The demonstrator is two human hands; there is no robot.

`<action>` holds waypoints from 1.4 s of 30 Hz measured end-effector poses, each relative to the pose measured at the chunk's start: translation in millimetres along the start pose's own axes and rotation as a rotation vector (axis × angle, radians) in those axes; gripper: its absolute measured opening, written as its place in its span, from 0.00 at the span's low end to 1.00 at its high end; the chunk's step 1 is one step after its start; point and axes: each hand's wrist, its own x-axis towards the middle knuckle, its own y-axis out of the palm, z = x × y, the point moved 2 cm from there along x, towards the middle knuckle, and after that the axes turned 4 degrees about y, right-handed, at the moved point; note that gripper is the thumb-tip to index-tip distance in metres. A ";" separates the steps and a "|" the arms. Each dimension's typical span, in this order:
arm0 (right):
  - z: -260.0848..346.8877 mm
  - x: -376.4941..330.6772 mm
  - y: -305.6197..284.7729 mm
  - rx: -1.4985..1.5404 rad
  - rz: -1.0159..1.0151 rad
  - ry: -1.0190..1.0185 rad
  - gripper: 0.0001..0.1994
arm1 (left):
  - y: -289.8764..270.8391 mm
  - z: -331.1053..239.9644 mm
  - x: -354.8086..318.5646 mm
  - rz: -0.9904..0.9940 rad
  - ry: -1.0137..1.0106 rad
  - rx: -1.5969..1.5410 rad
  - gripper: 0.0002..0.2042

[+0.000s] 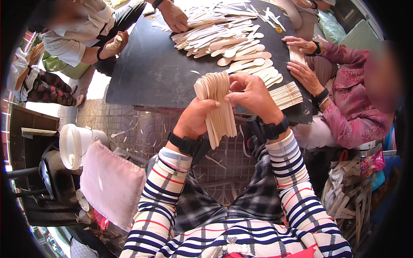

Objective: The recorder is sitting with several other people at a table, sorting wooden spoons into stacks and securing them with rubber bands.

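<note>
A thick bundle of pale wooden spoons stands in front of me at the table's near edge, rounded bowls up and handles hanging down. My left hand is wrapped round its left side, thumb across the front. At its upper right, my right hand has thumb and forefinger closed against the edge of the same bundle; whether a single spoon is pinched there is hidden. Just beyond lies a large heap of loose wooden spoons. A neat row of spoon handles sits right of my right hand.
The dark table spans the front. Co-workers' hands handle spoons at the right; another hand reaches the heap from the far side. A white bucket and pink cushion stand at my left, cloth and wood strips at right.
</note>
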 end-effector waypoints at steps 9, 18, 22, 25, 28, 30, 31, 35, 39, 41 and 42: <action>9.9 -6.8 4.9 0.579 0.436 0.183 0.21 | 12.9 6.6 -8.1 0.120 -0.026 -0.134 0.28; 12.6 -6.9 6.9 0.565 0.427 0.177 0.20 | 11.4 7.1 -8.8 0.133 -0.038 -0.207 0.28; 13.0 -8.6 7.4 0.579 0.442 0.180 0.21 | 11.4 7.4 -9.6 0.175 -0.042 -0.241 0.27; 14.0 -13.8 6.9 0.570 0.425 0.194 0.21 | 18.0 8.0 -12.7 0.117 -0.038 -0.198 0.28; 14.8 -19.1 6.6 0.585 0.408 0.176 0.21 | 20.0 9.2 -13.5 0.151 -0.045 -0.195 0.27; 13.5 -28.7 11.0 0.644 0.408 0.184 0.21 | 17.9 13.3 -21.3 0.136 -0.052 -0.161 0.27; 13.1 -36.7 12.0 0.678 0.388 0.172 0.21 | 17.9 16.1 -22.5 0.125 -0.064 -0.136 0.27; 3.2 -79.1 32.1 0.663 0.362 0.118 0.18 | 30.5 33.0 -63.3 0.080 -0.048 -0.047 0.27; 9.7 -120.3 50.8 0.717 0.356 0.144 0.19 | 37.9 58.1 -117.4 0.042 0.003 -0.113 0.25; 12.8 -125.5 57.0 0.651 0.221 0.070 0.24 | 46.2 60.6 -142.5 -0.039 0.025 -0.173 0.25; 14.8 -129.1 59.9 0.648 0.219 0.053 0.24 | 49.4 60.5 -153.3 -0.073 0.039 -0.192 0.24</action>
